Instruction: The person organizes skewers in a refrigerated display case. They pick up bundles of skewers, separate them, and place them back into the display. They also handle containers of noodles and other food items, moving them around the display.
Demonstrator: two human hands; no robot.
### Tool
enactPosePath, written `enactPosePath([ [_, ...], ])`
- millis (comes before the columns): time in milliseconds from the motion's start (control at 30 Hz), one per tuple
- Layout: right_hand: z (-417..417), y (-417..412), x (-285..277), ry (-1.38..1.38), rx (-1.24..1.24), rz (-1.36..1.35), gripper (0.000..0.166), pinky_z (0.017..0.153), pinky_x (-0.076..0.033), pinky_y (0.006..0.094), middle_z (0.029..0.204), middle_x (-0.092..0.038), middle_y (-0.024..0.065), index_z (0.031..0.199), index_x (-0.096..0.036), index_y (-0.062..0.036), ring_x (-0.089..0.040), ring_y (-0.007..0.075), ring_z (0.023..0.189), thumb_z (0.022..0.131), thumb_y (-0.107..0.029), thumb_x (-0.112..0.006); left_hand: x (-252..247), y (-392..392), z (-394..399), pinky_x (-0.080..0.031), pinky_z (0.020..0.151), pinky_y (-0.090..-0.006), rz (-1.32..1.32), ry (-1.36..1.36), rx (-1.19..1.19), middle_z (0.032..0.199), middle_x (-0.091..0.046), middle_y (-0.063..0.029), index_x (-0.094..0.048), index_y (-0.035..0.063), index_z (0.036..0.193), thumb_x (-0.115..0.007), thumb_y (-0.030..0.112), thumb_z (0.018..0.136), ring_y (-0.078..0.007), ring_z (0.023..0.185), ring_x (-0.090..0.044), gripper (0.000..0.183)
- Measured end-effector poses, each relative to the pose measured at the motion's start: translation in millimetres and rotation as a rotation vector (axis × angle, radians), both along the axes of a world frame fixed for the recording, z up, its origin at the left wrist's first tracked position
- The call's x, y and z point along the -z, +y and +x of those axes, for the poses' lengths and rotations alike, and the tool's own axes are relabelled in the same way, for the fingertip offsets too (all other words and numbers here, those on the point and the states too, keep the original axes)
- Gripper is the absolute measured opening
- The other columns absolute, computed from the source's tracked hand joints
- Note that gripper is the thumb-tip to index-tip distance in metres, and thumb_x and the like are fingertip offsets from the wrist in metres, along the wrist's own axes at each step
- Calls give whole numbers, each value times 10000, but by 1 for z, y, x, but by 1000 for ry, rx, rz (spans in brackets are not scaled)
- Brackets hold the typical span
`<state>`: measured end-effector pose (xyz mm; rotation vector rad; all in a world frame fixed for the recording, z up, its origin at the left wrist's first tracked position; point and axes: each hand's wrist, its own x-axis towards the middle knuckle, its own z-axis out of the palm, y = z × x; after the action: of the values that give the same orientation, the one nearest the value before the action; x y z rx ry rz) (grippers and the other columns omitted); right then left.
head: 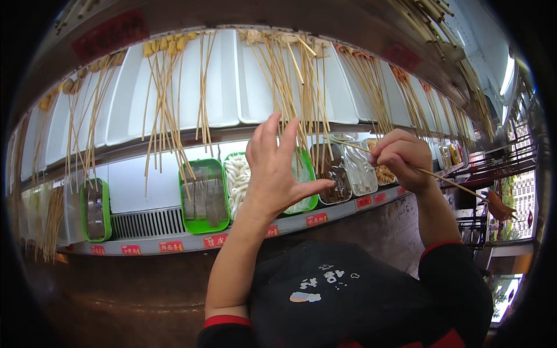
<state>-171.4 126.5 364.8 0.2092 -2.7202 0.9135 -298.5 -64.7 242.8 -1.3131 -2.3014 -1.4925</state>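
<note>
My left hand is raised with its fingers apart, in front of a bunch of bamboo skewers; whether the fingertips touch any of them I cannot tell. Pale food pieces sit on the far ends of that bunch, in a white tray. My right hand is closed around one bamboo skewer. On its right end is a flat reddish-brown piece of food, and its bare end points left towards the tubs.
Below the trays, a lower shelf holds green tubs of noodles, including thick white noodles, and clear tubs. Red labels with writing line its front edge. More skewers overhang the shelf. An upper ledge crosses above.
</note>
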Motion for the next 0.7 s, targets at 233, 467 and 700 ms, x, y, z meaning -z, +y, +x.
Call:
enactPosePath([
  [233,45,-2,8,113,150,-120,253,609,-499,261,807,-609,120,751,-599,26,-597,158,664,924,-142,-522,-69,50,-74,-511,814,-376,843,-1643,356,1179,-460,-284,-331,-139,1276,-531,285,910,-318,1006,-545,594],
  [467,71,-10,14,106,194,-6,199,616,-488,264,775,-623,111,704,-607,3,-608,178,673,865,-112,-588,-74,121,-138,-500,516,-218,610,-1494,402,816,-564,-171,-496,-122,1027,-440,83,942,-150,617,-552,229],
  [700,87,0,22,115,263,-25,195,618,-490,267,788,-621,117,736,-606,13,-600,175,672,885,-103,-557,-74,85,-59,-418,436,-183,575,-1140,423,908,-607,-175,-283,-100,1320,-457,45,927,-96,566,-528,453],
])
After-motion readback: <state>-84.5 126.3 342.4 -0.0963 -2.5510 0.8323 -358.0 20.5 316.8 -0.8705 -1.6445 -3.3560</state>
